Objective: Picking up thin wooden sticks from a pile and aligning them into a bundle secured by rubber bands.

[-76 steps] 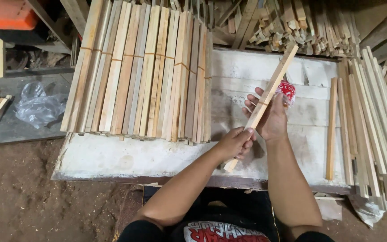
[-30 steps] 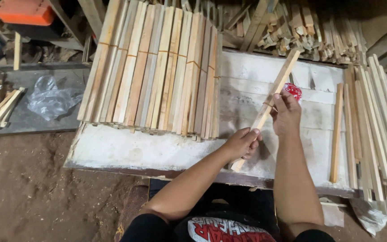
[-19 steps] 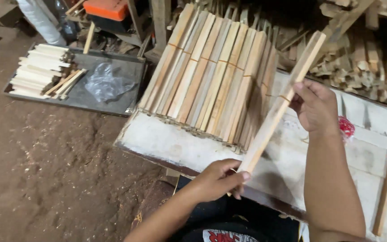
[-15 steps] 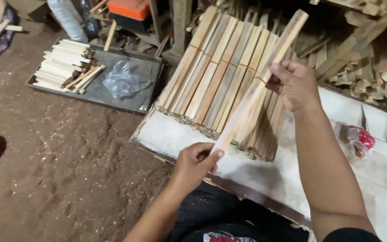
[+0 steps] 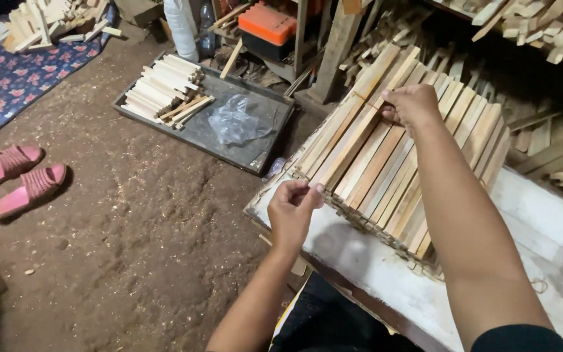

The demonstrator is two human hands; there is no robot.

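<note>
Head view: one wooden slat (image 5: pixel 353 140), laid along the row of slats (image 5: pixel 418 169) on the white counter (image 5: pixel 386 274). Left hand (image 5: pixel 292 210) fingers pinch its near end; right hand (image 5: pixel 413 104) fingers grip its far end.

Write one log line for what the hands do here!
left hand: grips long pale wooden slat | right hand: grips far end | over stacked slats

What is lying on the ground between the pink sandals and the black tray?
Only bare dirt floor lies between the pink sandals and the black tray, seen in the head view.
</note>
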